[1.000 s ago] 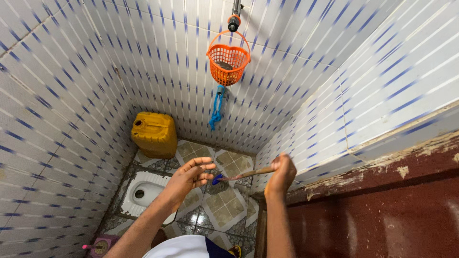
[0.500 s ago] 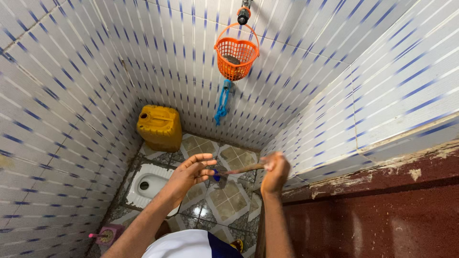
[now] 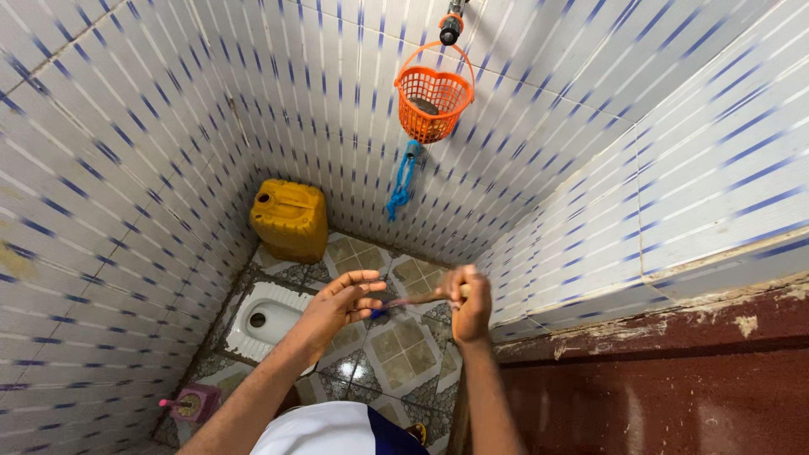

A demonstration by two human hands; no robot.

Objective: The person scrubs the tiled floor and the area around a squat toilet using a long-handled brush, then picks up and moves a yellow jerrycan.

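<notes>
Your right hand [image 3: 468,305] is closed tight around the wooden handle of a small brush [image 3: 413,299]. The brush lies almost flat in the air, high above the floor, and its blue tip points toward your left hand [image 3: 339,305]. Your left hand is open, with the fingers spread apart and the palm turned up. The fingertips [image 3: 376,297] are right at the blue tip, but you cannot tell if they touch it. That hand holds nothing.

Far below your hands is the floor [image 3: 396,352], made of brown and dark patterned tiles. A white squat toilet [image 3: 263,317] is set into the floor to the left. A yellow plastic jug [image 3: 291,218] stands in the far corner behind the toilet. A small pink holder [image 3: 192,405] with a pink stick in it sits by the left wall, near the bottom.

An orange basket [image 3: 433,103] hangs from a pipe on the far wall. A blue cord [image 3: 402,184] hangs just under it. The walls [image 3: 126,168] are white tiles with blue dashes. A dark red ledge [image 3: 657,388] runs along your right side.
</notes>
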